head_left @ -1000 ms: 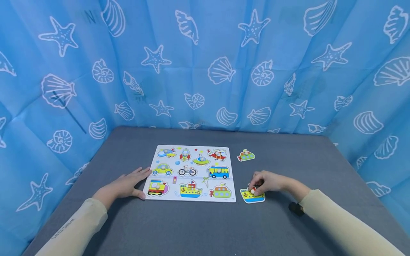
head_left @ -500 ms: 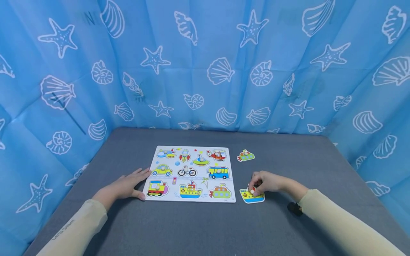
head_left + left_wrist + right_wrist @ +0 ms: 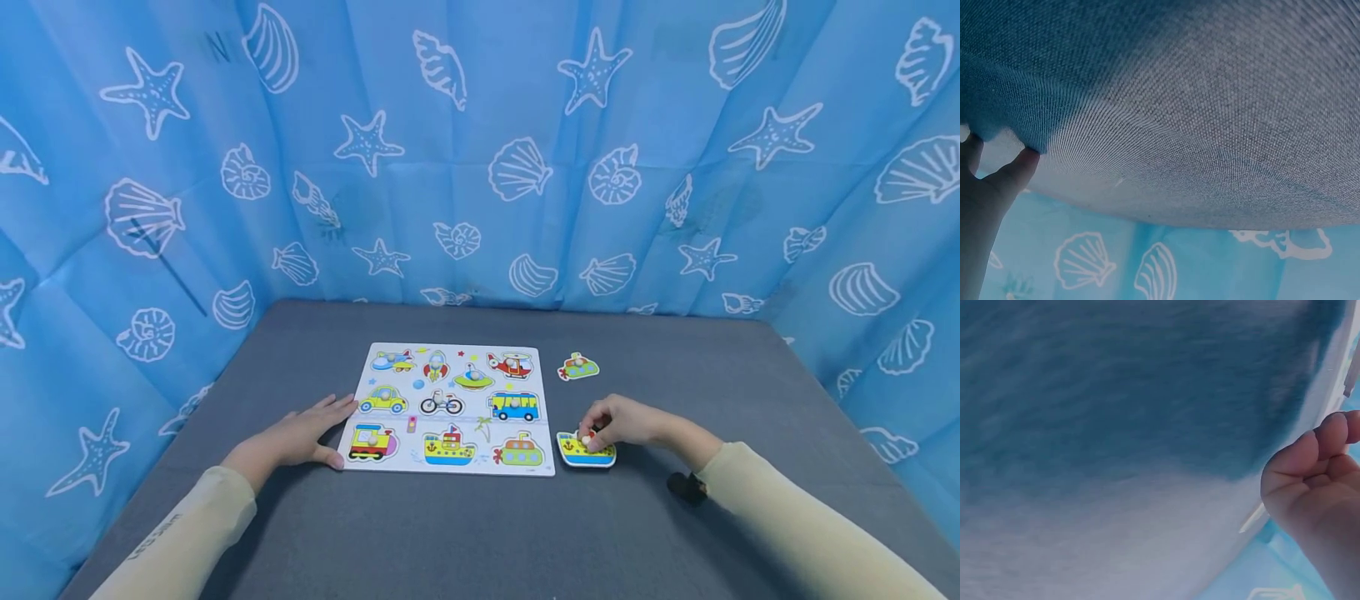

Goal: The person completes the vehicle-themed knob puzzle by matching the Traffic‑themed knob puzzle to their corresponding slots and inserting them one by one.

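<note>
A white peg puzzle board printed with vehicles lies on the table. My left hand rests at its left edge, fingers spread and the thumb near the lower left corner. To the right of the board, my right hand pinches the knob of a yellow and blue ship puzzle piece. The piece sits close to the board's lower right side, and its white lower edge shows. Behind it lies a green and red submarine puzzle piece with a knob. The right wrist view shows the right hand with curled fingers; the piece is hidden there.
A grey cloth-covered table carries everything. Blue curtains with white shells and starfish stand behind and at both sides. Several knobbed pieces, such as a bus and a train, sit in the board. A small black object is by the right wrist.
The ship piece in my right hand has turned slightly and shifted a little up and left, closer to the board. My left hand keeps its place at the board's edge.
</note>
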Demonstrator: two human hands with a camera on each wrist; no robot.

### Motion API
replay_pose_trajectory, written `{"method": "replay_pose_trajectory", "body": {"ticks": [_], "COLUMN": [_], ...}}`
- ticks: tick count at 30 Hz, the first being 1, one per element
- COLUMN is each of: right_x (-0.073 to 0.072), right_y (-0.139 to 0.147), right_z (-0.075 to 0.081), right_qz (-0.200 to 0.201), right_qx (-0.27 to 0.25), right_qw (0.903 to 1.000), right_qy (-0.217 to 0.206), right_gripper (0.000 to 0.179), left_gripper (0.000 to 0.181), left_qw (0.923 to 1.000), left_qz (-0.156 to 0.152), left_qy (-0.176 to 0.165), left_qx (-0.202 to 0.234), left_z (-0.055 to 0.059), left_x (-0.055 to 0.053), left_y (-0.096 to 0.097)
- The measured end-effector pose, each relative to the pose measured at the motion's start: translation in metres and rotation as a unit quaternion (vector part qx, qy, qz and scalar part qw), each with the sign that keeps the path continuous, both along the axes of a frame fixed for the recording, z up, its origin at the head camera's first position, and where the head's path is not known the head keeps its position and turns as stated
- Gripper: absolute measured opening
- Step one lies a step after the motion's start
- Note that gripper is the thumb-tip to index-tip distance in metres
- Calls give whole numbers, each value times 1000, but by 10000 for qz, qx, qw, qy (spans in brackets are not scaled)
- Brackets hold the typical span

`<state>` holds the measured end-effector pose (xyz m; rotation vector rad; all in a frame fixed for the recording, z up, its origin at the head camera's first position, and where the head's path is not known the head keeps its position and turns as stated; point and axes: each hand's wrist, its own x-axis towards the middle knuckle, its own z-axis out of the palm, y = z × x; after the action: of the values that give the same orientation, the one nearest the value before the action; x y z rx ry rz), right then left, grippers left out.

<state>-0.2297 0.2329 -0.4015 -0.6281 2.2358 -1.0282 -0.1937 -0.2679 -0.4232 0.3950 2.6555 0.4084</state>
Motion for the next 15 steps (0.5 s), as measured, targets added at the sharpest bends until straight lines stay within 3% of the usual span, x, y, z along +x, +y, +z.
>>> {"method": "replay_pose_trajectory", "body": {"ticks": [15], "right_x": [0], "right_y": [-39], "right_z": [11], "right_qz": [125], "right_qx": [-106], "right_qw": [9998], "right_qy": [-56], "right_gripper": [11], "left_gripper": [107], "left_qw": [10000], "left_qz": [-48], "left_qy": [-7], "left_qx": [-13], "left_z": [1], "left_x": [1], "left_y": [1]}}
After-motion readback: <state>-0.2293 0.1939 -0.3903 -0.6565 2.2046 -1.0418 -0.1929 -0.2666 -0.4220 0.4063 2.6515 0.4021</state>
